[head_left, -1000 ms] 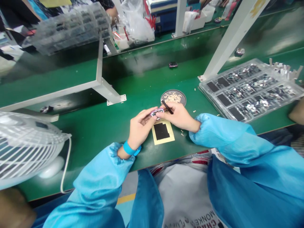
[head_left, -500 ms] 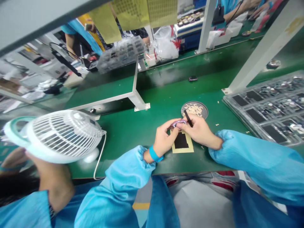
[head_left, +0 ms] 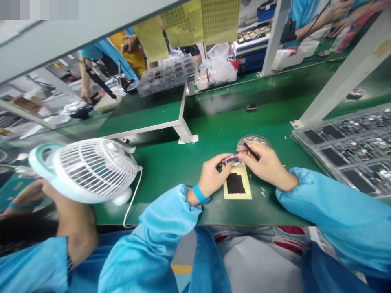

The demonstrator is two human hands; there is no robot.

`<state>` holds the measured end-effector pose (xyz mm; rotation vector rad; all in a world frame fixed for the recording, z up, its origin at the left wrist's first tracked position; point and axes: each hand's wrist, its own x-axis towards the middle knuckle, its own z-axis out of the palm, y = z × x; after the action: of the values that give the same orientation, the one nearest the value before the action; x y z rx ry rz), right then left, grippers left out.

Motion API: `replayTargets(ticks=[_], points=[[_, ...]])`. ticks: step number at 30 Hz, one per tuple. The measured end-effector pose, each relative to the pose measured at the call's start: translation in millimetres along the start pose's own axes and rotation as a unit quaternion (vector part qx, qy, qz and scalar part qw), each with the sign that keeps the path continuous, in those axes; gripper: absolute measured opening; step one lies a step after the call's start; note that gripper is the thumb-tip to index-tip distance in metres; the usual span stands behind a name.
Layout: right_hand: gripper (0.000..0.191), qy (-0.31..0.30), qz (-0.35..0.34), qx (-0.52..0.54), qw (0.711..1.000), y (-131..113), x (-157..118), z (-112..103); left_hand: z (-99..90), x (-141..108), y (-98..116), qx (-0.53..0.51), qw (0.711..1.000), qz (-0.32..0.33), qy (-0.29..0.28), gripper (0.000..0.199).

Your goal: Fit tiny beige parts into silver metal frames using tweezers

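Observation:
My left hand [head_left: 213, 174] is closed round a small purple and silver device [head_left: 232, 160], held above the green bench. Against the device's right side are the fingertips of my right hand [head_left: 265, 163], which grips a thin black tool [head_left: 251, 151] slanting up to the left. Below the device lies a pale yellow sheet [head_left: 248, 191] bearing black pieces [head_left: 236, 184]. Just behind my right hand is a round grey dish [head_left: 265, 140] of small pale pieces, partly hidden by that hand.
A white fan [head_left: 91, 170] stands at left, beside a co-worker's arm [head_left: 71, 215]. Clear trays of parts [head_left: 356, 150] lie at right. Another small device [head_left: 251, 107] sits farther back. A raised shelf [head_left: 143, 116] and metal posts [head_left: 339, 73] border the bench.
My right hand has shifted slightly right from the device, uncovering more of it, and the black tool lies at a flatter slant. The whole view has shifted a little.

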<state>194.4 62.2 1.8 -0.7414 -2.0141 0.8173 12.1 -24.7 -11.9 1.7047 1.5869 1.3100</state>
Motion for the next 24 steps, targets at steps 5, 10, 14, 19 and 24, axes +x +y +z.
replayTargets(ticks=[5,10,14,19,24], points=[[0.012,-0.023,-0.095,0.020,0.995,2.1,1.1,-3.2,-3.6,0.0,-3.4,0.071,0.997,0.029,-0.003,0.024],[0.013,-0.043,-0.126,-0.001,0.991,9.0,-2.2,-0.2,-2.2,-0.2,-6.2,0.082,0.996,0.036,0.001,0.025],[0.012,-0.052,-0.134,-0.013,0.989,9.2,-3.8,-1.2,-2.0,0.0,-5.5,0.083,0.996,0.041,-0.006,0.025],[0.014,-0.066,-0.140,-0.045,0.987,6.8,-4.4,-3.1,-2.8,0.5,-4.5,0.094,0.995,0.043,-0.013,0.024],[0.016,-0.077,-0.139,-0.071,0.985,6.5,-5.6,-4.4,-2.5,0.7,-6.0,0.080,0.996,0.022,-0.018,0.024]])
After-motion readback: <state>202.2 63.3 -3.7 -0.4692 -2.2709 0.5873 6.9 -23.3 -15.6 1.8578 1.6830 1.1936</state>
